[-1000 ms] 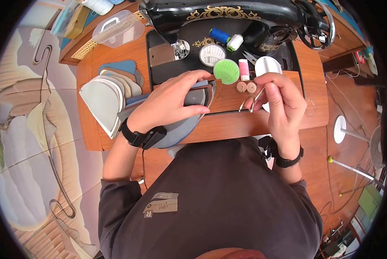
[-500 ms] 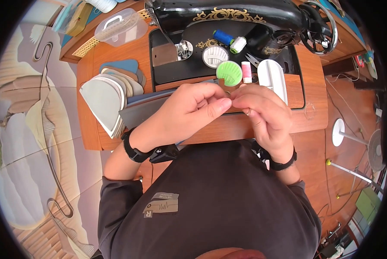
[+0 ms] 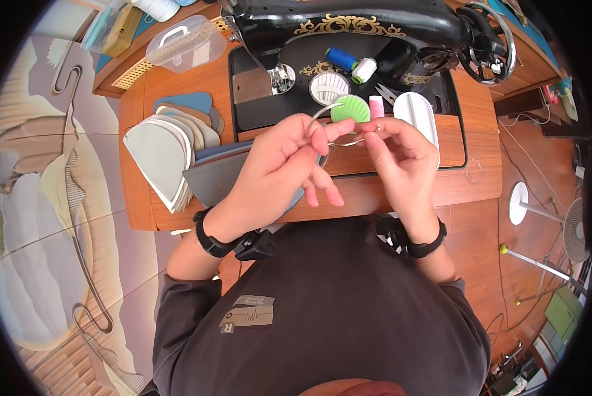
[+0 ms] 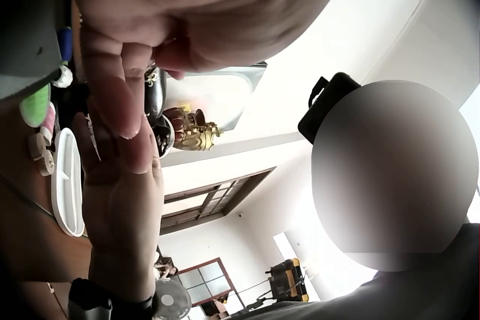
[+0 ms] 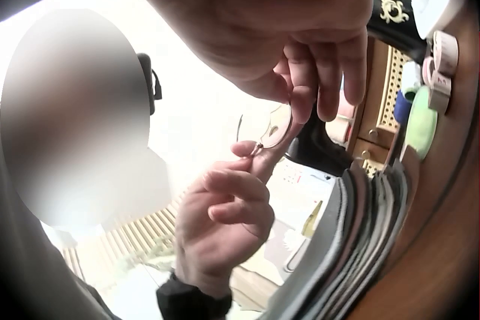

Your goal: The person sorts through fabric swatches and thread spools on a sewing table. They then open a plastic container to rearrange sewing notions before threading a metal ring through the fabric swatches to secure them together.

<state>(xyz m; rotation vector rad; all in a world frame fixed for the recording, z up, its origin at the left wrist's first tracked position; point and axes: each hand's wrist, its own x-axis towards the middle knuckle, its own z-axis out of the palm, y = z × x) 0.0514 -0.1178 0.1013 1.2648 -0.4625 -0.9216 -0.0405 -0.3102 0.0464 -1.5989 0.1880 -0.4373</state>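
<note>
A thin metal binder ring [image 3: 352,142], its two curved arms swung apart, spans the space between my hands over the table's front. My left hand [image 3: 269,165] pinches it near the joint with thumb and index finger, the other fingers loosely spread. At one end of the ring, my right hand [image 3: 406,155] grips it between thumb and index finger. The right wrist view shows the ring [image 5: 285,131] between both sets of fingertips. Below and behind my left hand lies a stack of grey and brown swatches [image 5: 352,237], partly hidden in the head view.
Fanned pale swatches [image 3: 156,148] lie at left. A black sewing machine [image 3: 355,30] stands at the back. Near it are a green needle case [image 3: 354,112], a white one [image 3: 329,88], thread spools [image 3: 364,70], scissors [image 3: 385,92] and a white tray [image 3: 422,122].
My left hand has left the swatch stack and come up to the ring, which my right hand held alone. The hands met, then drew slightly apart, with the ring's arms now spread between them.
</note>
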